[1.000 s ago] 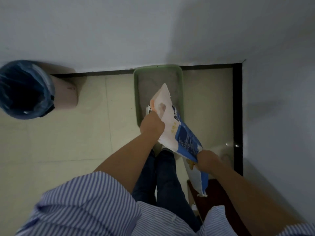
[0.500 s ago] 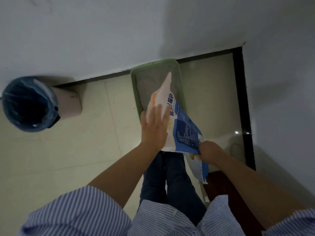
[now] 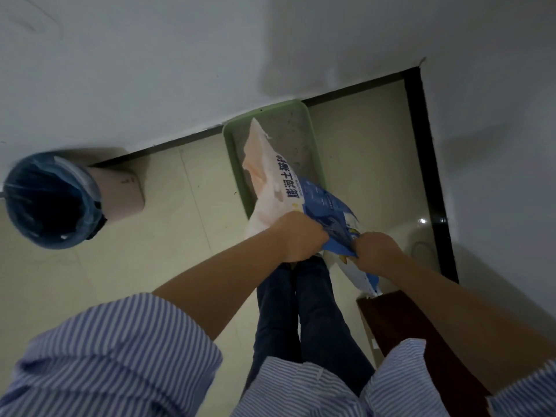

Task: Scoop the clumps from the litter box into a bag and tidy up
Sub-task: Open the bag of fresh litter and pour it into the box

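Left hand (image 3: pixel 296 236): arm stretched out, grip curled tight on the litter bag (image 3: pixel 279 182).
Right hand (image 3: pixel 374 251): grip pinching the bag's blue end, mid-frame.
Litter box (image 3: pixel 316 152): below the bag.

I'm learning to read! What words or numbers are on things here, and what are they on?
"膨润土猫砂": big dark characters on the white part of the bag, held by the left hand and right hand.
Small print on the bag's blue part: too small to read.
Bin: a small mark, unreadable.

The person wears a blue-and-white striped cotton shirt (image 3: pixel 114 353) with sleeves rolled above the elbows, and dark navy trousers (image 3: pixel 319 320).
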A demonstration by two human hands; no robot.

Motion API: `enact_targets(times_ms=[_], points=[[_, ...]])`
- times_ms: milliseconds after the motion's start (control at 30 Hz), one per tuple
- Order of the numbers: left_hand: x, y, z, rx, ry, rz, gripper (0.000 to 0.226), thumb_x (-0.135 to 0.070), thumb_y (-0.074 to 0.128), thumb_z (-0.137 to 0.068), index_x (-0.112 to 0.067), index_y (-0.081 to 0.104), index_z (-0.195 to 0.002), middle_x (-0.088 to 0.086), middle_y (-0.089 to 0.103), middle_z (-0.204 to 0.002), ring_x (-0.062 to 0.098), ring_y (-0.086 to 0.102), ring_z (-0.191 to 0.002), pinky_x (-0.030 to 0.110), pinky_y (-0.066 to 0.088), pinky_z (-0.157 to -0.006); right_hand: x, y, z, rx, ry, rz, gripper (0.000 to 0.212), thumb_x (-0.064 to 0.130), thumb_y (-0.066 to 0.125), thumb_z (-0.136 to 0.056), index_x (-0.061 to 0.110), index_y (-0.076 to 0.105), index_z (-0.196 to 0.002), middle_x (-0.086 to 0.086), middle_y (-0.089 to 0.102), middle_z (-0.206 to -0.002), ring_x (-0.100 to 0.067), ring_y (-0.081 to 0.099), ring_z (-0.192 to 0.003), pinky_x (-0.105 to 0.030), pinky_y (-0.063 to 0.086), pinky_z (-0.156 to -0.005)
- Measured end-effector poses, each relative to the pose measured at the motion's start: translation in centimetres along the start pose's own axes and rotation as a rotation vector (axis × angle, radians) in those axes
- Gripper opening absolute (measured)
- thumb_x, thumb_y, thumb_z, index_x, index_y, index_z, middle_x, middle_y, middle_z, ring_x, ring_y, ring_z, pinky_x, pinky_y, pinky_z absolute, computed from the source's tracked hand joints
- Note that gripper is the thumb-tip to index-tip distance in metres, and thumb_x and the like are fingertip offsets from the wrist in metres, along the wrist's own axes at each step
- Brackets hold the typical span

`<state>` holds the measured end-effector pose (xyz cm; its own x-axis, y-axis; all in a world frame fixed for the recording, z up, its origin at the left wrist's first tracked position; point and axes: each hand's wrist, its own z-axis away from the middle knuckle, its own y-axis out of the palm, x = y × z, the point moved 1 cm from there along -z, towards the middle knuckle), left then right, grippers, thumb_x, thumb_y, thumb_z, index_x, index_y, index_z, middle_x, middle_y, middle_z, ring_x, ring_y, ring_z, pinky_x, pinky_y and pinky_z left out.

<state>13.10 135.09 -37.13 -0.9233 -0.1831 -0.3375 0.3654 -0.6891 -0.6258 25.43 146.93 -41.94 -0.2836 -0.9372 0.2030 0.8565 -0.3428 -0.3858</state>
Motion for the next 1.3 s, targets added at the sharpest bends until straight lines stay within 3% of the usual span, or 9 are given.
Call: enact_targets(times_ms=[100, 233, 533, 667, 767, 967, 1033, 1133, 1300], points=[[-1.3, -0.2, -0.4, 0.045, 0.047, -0.019, 0.027, -0.012, 0.034, -0.098, -0.005, 0.058, -0.107, 0.012, 0.061, -0.111, 0.026, 0.058, -0.099, 0.033, 0.042, -0.076, -0.2, 1.4, 0.8, -0.071, 0.040, -0.105, 0.023, 0.030, 0.041, -0.095, 0.015, 0.056, -0.090, -0.009, 0.060, -0.116, -0.021, 0.055, -0.109, -0.025, 0.042, -0.077], [-1.2, -0.8, 0.5, 0.083, 0.028, -0.018, 0.032, -0.019, 0.030, -0.101, -0.005, 0.055, -0.115, 0.011, 0.059, -0.119, 0.026, 0.055, -0.108, 0.035, 0.042, -0.086, 0.7, 4.3, 1.2, 0.005, 0.219, -0.221, 0.069, 0.054, 0.047, -0.088, 0.012, 0.028, -0.140, -0.009, 0.039, -0.140, -0.025, 0.040, -0.126, -0.035, 0.042, -0.096], [1.6, -1.1, 3.6, 0.077, -0.049, -0.050, 0.030, -0.020, 0.031, -0.101, -0.008, 0.054, -0.115, 0.006, 0.059, -0.118, 0.022, 0.056, -0.109, 0.032, 0.042, -0.088, 3.1, 2.4, -1.9, -0.079, 0.146, -0.229, 0.029, 0.008, 0.035, -0.096, 0.005, 0.056, -0.115, -0.013, 0.058, -0.124, -0.027, 0.054, -0.116, -0.033, 0.045, -0.093], [4.7, 0.4, 5.0, -0.385, -0.122, 0.028, 0.035, -0.023, 0.041, -0.076, -0.012, 0.062, -0.050, -0.002, 0.059, -0.049, 0.012, 0.058, -0.042, 0.012, 0.038, -0.038, 3.8, 0.8, -1.3, -0.032, 0.019, -0.252, 0.032, 0.006, 0.030, -0.097, 0.017, 0.048, -0.074, -0.011, 0.057, -0.126, -0.018, 0.055, -0.112, -0.027, 0.043, -0.094], [5.6, 2.3, 4.9, -0.413, -0.210, 0.062, 0.033, -0.020, 0.039, -0.067, -0.015, 0.058, -0.041, -0.004, 0.053, -0.039, 0.012, 0.052, -0.032, 0.010, 0.032, -0.032, 3.7, 0.8, -0.3, -0.007, 0.015, -0.270, 0.044, 0.009, 0.028, -0.099, 0.022, 0.021, -0.058, -0.006, 0.059, -0.105, -0.013, 0.052, -0.086, -0.025, 0.040, -0.093], [4.7, 2.6, 2.8, -0.333, -0.187, 0.074, 0.031, -0.007, 0.081, -0.023, -0.020, 0.057, -0.038, -0.005, 0.050, -0.037, 0.012, 0.049, -0.031, 0.009, 0.029, -0.044, 3.0, 2.7, 1.4, 0.144, 0.153, -0.387, 0.040, 0.012, 0.032, -0.099, 0.018, 0.036, -0.059, -0.010, 0.054, -0.083, -0.019, 0.057, -0.097, -0.024, 0.043, -0.085], [4.5, 2.8, 2.4, -0.319, -0.216, 0.060, 0.037, -0.015, 0.082, -0.010, -0.023, 0.059, -0.039, -0.007, 0.051, -0.037, 0.012, 0.050, -0.032, 0.009, 0.037, -0.047, 2.3, 2.6, 1.6, 0.175, 0.156, -0.377, 0.028, 0.010, 0.033, -0.099, 0.008, 0.057, -0.085, -0.011, 0.058, -0.105, -0.016, 0.055, -0.098, -0.020, 0.042, -0.090], [4.2, 2.9, 1.7, -0.316, -0.291, 0.048, 0.035, -0.024, 0.080, -0.011, -0.025, 0.060, -0.039, -0.010, 0.052, -0.038, 0.009, 0.052, -0.036, 0.010, 0.040, -0.050, 1.3, 2.9, 2.0, 0.248, 0.150, -0.355, 0.024, 0.011, 0.035, -0.099, 0.014, 0.056, -0.089, -0.001, 0.051, -0.088, -0.012, 0.044, -0.085, -0.014, 0.034, -0.072], [3.1, 4.2, 1.2, -0.285, -0.291, 0.028, 0.034, -0.026, 0.081, -0.014, -0.028, 0.063, -0.043, -0.012, 0.056, -0.043, 0.009, 0.056, -0.042, 0.013, 0.040, -0.055, 1.3, 4.2, 2.5, 0.255, 0.210, -0.282, 0.034, 0.015, 0.034, -0.098, -0.002, 0.055, -0.118, -0.016, 0.058, -0.121, -0.027, 0.055, -0.113, -0.025, 0.041, -0.083]])
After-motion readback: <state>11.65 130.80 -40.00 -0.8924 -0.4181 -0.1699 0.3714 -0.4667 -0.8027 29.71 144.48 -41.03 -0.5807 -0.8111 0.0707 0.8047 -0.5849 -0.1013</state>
